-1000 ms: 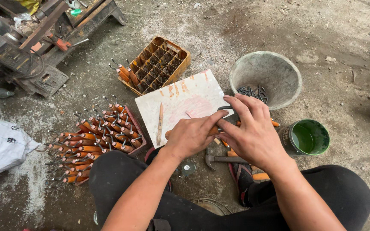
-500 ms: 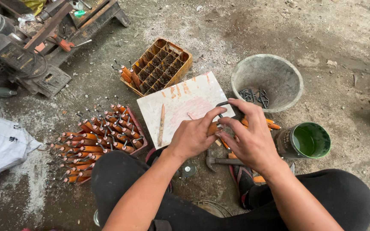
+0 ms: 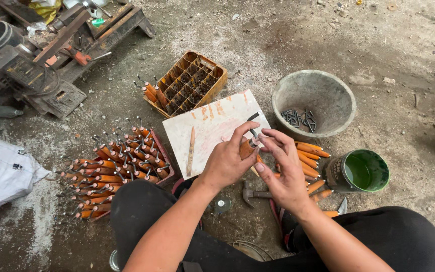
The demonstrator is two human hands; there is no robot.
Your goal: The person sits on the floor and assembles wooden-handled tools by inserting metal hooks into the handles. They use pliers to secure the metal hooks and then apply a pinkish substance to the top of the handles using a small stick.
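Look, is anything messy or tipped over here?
Yes. The crate at the left overflows: its orange tools spill sideways onto the ground. A hammer lies on the dirt beneath the hands, left and right, which hold one handle.

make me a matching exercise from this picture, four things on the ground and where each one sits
Things:
1. grey bowl
2. green tin
3. divided crate
4. hammer

Places:
A. on the ground under the right hand
B. upper right of the white board, with dark metal hooks inside
C. beyond the far edge of the white board, mostly empty cells
D. at the right, next to the loose orange handles

Pairs: 1-B, 2-D, 3-C, 4-A
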